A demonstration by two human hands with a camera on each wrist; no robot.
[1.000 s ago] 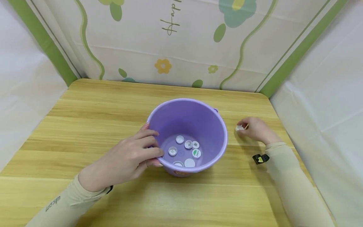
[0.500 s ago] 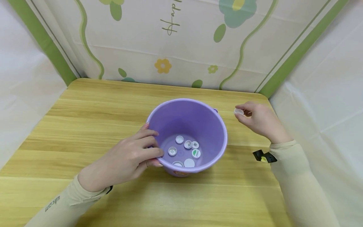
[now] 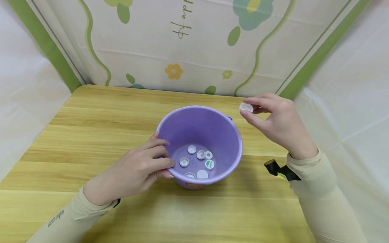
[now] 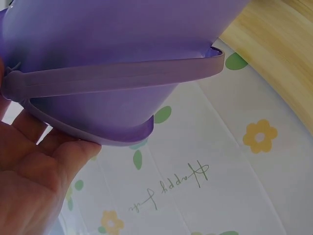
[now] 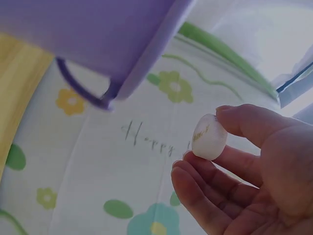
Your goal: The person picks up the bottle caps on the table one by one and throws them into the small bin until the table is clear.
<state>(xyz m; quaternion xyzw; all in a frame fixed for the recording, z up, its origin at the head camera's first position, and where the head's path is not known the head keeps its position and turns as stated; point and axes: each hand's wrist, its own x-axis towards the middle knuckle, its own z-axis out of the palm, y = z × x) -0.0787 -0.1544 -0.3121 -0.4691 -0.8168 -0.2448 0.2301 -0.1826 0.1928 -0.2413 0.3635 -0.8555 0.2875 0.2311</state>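
A purple bucket (image 3: 200,125) stands on the wooden table, its mouth tipped toward the head camera. My left hand (image 3: 133,168) grips the near left rim, fingers over the edge and thumb outside. Several white bottle caps lie on the bucket's bottom, among them one with a green mark (image 3: 209,164). Right of and above the bucket, my right hand (image 3: 276,121) pinches a white bottle cap (image 3: 246,107) between thumb and fingers. In the right wrist view this cap (image 5: 209,138) shows ridged sides and faint gold print.
The bucket's handle (image 4: 122,77) hangs along its outside in the left wrist view. Behind the wooden table (image 3: 100,125) rises a white cloth (image 3: 146,44) with flower prints. White sheets hang at both sides.
My right hand has lifted the bottle cap off the table on the right, moving it up and slightly left. The left hand and the bucket have stayed in place.
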